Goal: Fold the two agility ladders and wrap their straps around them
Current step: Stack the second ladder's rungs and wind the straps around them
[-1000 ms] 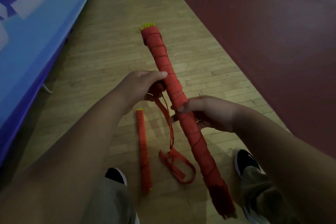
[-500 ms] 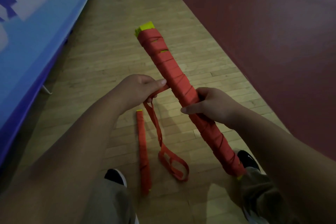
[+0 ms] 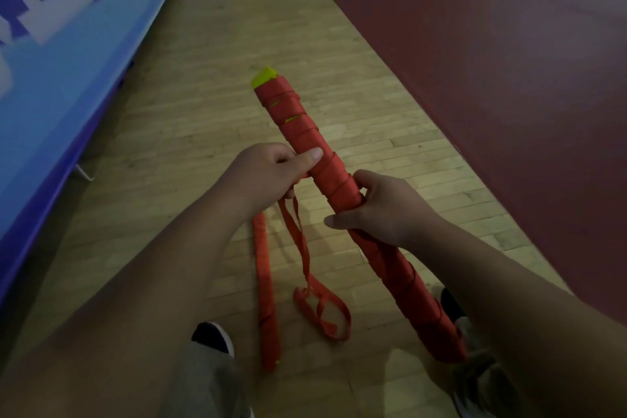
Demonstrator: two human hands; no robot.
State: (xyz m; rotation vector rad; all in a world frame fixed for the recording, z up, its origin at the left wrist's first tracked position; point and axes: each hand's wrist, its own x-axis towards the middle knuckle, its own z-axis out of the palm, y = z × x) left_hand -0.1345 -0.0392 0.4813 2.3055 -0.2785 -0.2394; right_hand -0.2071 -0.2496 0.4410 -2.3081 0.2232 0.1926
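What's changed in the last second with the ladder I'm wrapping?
The held ladder bundle tilted, its lower end swinging right toward the right shoe. The left-hand grip drew the strap out left, then brought it back against the bundle, thumb on top. The right-hand grip kept holding the middle. The second bundle and the strap's loop stayed on the floor.

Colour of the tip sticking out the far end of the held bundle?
Bright yellow tip; best in the head view.

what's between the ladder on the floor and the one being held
The loose strap, hanging from the left hand and looping on the wood floor, in the head view.
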